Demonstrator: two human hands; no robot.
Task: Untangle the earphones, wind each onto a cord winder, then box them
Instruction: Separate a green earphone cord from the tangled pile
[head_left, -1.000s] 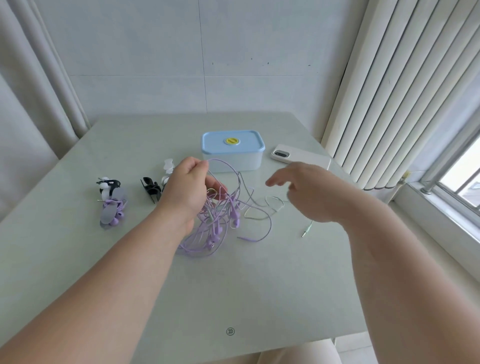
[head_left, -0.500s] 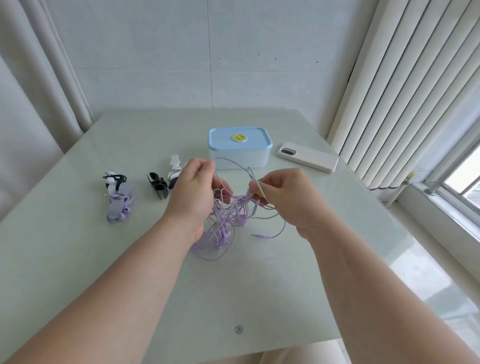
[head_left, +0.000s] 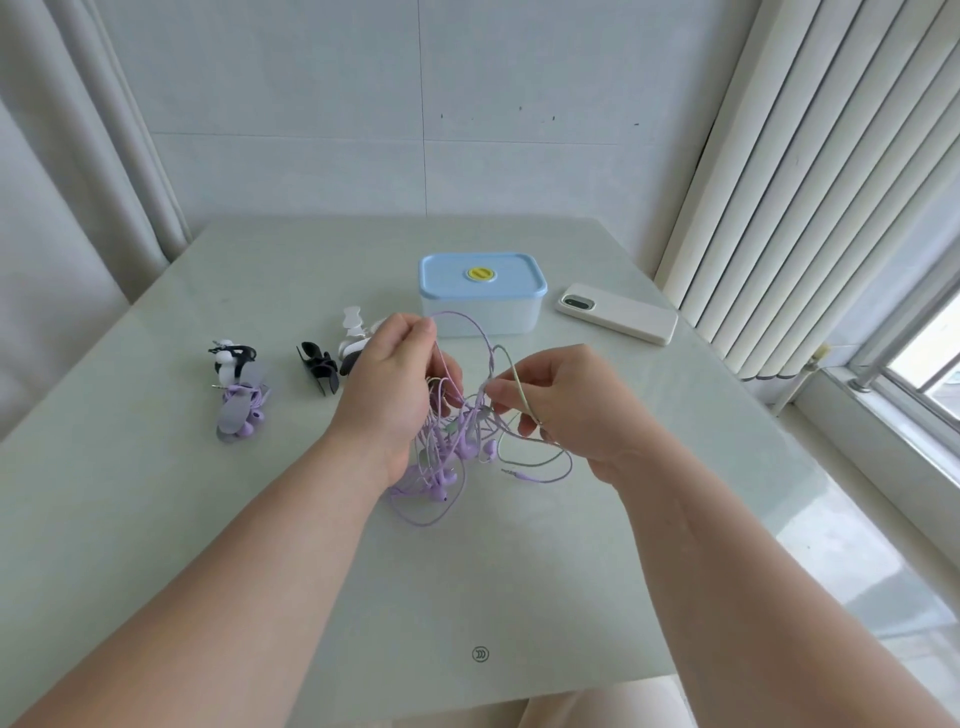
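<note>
Head: earphones tangle (head_left: 462, 448) between the fingers (head_left: 422, 332)

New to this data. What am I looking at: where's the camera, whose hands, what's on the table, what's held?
There is no robot here. A person works with bare hands, and the single camera sits on their head, looking forward and down, so you see what the wearer sees. The left hand pinches a purple loop at the top of the tangled earphones. The right hand pinches a pale cord from the same tangle, which hangs down to the table. Behind the hands stands a box with its blue lid on, and a white phone lies to its right. On the left lie a purple set wound on a grey winder, a black cord winder and a white one.
</note>
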